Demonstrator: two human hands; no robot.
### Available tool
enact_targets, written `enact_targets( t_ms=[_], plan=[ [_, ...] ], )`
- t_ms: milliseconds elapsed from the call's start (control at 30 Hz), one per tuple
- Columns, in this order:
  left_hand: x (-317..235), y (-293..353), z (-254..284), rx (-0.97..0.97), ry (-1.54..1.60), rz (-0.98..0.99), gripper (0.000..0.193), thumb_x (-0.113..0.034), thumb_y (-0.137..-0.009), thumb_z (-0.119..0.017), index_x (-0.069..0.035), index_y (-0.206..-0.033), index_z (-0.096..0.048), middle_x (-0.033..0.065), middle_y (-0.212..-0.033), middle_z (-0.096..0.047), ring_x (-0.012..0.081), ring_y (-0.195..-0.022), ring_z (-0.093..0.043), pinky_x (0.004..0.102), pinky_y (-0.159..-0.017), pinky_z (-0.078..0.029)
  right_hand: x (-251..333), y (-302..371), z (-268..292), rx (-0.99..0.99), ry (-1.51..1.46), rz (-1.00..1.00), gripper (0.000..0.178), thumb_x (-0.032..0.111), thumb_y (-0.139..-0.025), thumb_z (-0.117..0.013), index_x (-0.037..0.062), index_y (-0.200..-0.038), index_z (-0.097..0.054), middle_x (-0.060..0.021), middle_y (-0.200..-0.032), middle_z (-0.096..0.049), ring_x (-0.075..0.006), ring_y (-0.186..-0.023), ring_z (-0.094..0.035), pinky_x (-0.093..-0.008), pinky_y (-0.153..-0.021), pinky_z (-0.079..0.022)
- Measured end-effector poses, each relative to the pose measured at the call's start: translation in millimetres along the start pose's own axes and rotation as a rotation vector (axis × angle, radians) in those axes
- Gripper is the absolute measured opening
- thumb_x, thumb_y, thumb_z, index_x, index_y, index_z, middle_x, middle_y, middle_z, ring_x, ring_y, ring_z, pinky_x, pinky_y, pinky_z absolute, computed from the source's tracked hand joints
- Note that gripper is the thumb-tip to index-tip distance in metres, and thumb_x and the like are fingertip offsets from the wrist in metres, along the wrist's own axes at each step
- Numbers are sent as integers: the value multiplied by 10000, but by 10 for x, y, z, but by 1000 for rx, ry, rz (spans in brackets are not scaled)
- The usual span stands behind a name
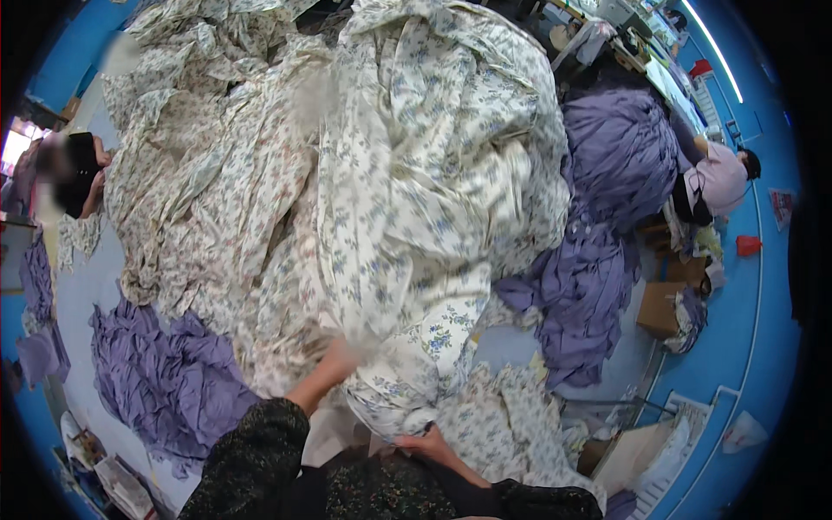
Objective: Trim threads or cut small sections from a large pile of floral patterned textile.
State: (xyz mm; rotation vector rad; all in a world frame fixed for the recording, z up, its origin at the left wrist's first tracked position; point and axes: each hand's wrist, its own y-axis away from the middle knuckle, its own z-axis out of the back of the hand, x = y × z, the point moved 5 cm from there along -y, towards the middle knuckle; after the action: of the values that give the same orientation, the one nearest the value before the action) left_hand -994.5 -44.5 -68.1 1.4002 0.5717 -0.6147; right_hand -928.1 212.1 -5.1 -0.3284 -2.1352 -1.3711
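A large heap of white fabric with blue flowers (433, 199) rises in front of me, its folds spilling down toward my body. My right hand (426, 444) grips the lower edge of a bunched section close to my waist, thumb and fingers closed on the cloth. At the left side of that same section is my left hand (342, 357), smeared by motion, so its fingers cannot be made out. Cream fabric with reddish flowers (208, 173) is piled against the heap on the left.
Purple fabric lies crumpled at the near left (165, 373) and in a tall pile (620, 156) on the right. A person (719, 180) in a pale top is at the far right, another (80, 173) in black at the left. A cardboard box (660, 309) stands at the right.
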Motion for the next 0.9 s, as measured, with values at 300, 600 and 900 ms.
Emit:
enact_targets(
  t_ms=[300, 600, 900],
  plan=[
    [2923, 2210, 252, -215, -236, 10, 398, -290, -787, -624, 81, -930, -602, 327, -866, -624, 494, -863, -607, 490, -731, -477, -875, 1657, -562, -56, -360, -72, 128, 98, -867, -684, 66, -937, -581, 46, -694, -482, -53, -505, -375, -228, -437, -272],
    [3096, 3461, -998, -45, -337, 124, 419, -353, -882, -543, 47, -845, -664, 303, -946, -630, 466, -922, -583, 559, -767, -421, -2004, 2746, 12, -249, -198, -112, 118, 94, -886, -643, 66, -849, -534, 45, -584, -420, -73, -440, -339, -260, -425, -259],
    [3141, 2432, -1337, -619, -451, 41, 435, -395, -904, -593, 36, -868, -641, 187, -733, -642, 352, -709, -635, 454, -636, -466, -2739, 3164, 1801, -615, -519, 2, 176, 237, -949, -617, 102, -888, -522, 52, -525, -365, -80, -395, -279, -281, -422, -281]
  ],
)
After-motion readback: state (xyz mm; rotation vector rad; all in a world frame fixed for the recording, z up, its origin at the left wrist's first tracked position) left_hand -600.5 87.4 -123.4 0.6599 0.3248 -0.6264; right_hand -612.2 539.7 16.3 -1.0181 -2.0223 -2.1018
